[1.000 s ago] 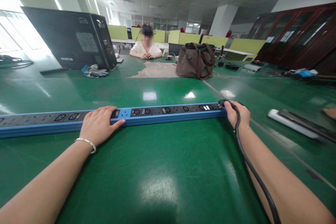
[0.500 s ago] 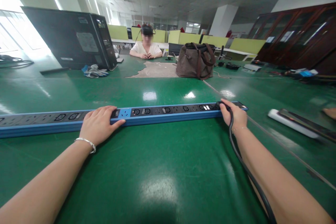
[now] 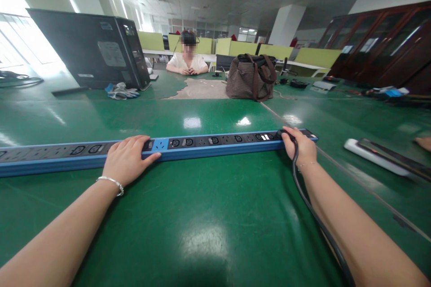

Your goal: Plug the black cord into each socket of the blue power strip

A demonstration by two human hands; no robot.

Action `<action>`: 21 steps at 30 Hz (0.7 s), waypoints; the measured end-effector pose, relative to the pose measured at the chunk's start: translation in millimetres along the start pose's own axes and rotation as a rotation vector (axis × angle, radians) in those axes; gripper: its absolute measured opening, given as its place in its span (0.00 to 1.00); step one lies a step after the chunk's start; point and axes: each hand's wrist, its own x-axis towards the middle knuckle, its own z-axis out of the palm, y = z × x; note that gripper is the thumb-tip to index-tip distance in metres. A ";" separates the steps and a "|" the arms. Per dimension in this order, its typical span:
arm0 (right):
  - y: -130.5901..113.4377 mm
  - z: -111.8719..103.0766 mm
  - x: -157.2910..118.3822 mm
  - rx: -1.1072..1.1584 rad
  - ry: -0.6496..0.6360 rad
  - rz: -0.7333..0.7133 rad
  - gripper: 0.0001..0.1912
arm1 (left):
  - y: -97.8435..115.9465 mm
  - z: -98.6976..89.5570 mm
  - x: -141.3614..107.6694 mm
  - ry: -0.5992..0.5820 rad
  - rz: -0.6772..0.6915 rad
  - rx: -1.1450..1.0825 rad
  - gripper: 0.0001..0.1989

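- Step in hand, as judged: a black plug [image 3: 279, 134] is being worked at a socket nr the R end of the long blue power strip [image 3: 215, 149]; whether it's fully seated can't be told, b/c the contact is hidden by fingers.
- R hand [image 3: 301, 145]: mostly closed, plug pinched btwn thumb & fingers; black cord [image 3: 302, 193] is trailed from it down alongside the forearm, twd the lower edge of view.
- L hand [image 3: 125, 159]: part-closed over the strip; fingers laid across the top, thumb spread along the near edge, so the strip is held down just L of the blue socket [image 3: 160, 145].
- Next move, prob.: straight alignment of plug w/ socket is called for, w/ the strip kept steady by the L hand & the cord not tugged.
- Position: strip is laid flat on the green surface [image 3: 188, 206], run crosswise under both hands; L end is cut off by the frame, R end is seen just past the R hand. Plug is at the R fingertips, next to the white-lit module [image 3: 265, 137].
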 end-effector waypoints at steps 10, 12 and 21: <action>-5.7 -4.1 -4.6 0.036 -0.011 0.059 0.22 | 0.6 -0.1 -0.8 0.001 -0.002 0.007 0.31; -5.2 -3.8 -3.9 0.037 -0.008 0.066 0.22 | 1.1 -0.6 -1.0 0.007 0.001 0.016 0.31; -7.3 -1.2 -5.6 0.041 0.008 0.100 0.23 | 0.5 0.0 -0.3 -0.007 0.003 0.019 0.31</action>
